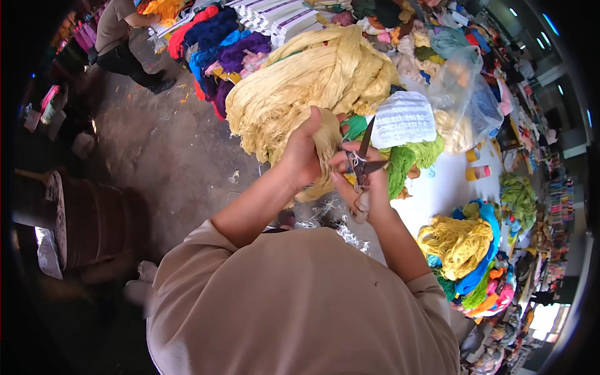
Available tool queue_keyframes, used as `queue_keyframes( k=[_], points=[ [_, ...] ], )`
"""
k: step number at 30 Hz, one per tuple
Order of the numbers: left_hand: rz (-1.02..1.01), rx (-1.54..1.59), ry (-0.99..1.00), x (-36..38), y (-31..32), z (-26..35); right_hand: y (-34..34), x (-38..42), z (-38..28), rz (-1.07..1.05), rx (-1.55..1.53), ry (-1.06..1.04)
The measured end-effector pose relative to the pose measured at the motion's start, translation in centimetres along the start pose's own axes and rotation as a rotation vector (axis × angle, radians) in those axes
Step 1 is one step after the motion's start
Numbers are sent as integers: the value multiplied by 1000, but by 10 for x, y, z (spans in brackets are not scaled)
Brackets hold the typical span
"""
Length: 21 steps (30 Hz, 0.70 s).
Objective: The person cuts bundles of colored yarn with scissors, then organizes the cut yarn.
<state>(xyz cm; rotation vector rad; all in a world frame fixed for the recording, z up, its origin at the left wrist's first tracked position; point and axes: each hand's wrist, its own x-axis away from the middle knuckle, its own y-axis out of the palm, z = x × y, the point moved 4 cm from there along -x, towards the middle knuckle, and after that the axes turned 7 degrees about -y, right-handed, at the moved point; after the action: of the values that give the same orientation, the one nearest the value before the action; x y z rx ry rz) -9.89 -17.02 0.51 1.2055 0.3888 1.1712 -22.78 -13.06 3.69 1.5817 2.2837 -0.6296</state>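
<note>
My left hand [302,150] is wrapped round a hank of cream yarn [327,140], its thumb pointing up. Just right of it, my right hand [365,178] holds dark metal scissors [364,156] with the blades apart and pointing up and right. A bit of white thread shows at the right fingers. Behind both hands lies a large heap of cream yarn [312,81]. A printed white paper [404,119] is beyond the scissors, and green yarn [400,169] hangs beside the right hand.
Yellow yarn [456,244] lies on a multicoloured pile at the right. A clear plastic bag [459,94] and cones [478,173] rest on the white table [431,200]. White scraps litter the floor. A barrel [87,219] stands left; another person [119,37] is at upper left.
</note>
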Motion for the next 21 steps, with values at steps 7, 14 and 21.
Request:
queue_keyframes(
  k=[7,14,21],
  points=[
    [-120,11,-79,-18,-2,-18,-9,-16,-1,-247,516,-194],
    [16,37,188,-6,6,7,-46,19,-6,13,-453,355],
    [15,-101,539,-4,-21,66,-117,171,61,265,-595,799]
  ],
)
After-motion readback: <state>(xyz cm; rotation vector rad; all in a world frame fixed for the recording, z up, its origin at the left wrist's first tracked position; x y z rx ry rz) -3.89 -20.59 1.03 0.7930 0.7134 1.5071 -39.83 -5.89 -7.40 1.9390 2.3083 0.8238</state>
